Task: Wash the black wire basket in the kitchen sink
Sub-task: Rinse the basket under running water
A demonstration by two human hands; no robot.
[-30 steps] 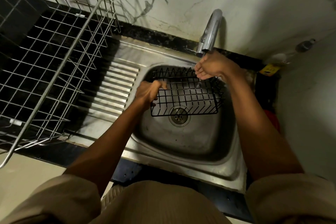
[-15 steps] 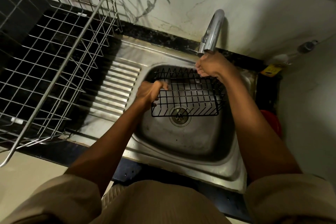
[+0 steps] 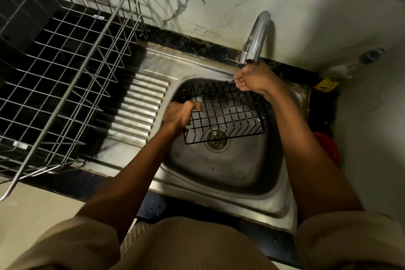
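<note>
The steel sink [image 3: 221, 173] was the landmark. To its left stood a large chrome dish rack [image 3: 65, 76] on the desk. Inside its bowl the black wire basket [image 3: 225, 114] hung tilted, open side up, long axis running left-right. The left hand [image 3: 178, 114] gripped its left rim; the right hand [image 3: 254, 79], fingers bunched under the tap [image 3: 255, 37], touched its far rim. Rinsing well probably meant turning every side under the spout.
</note>
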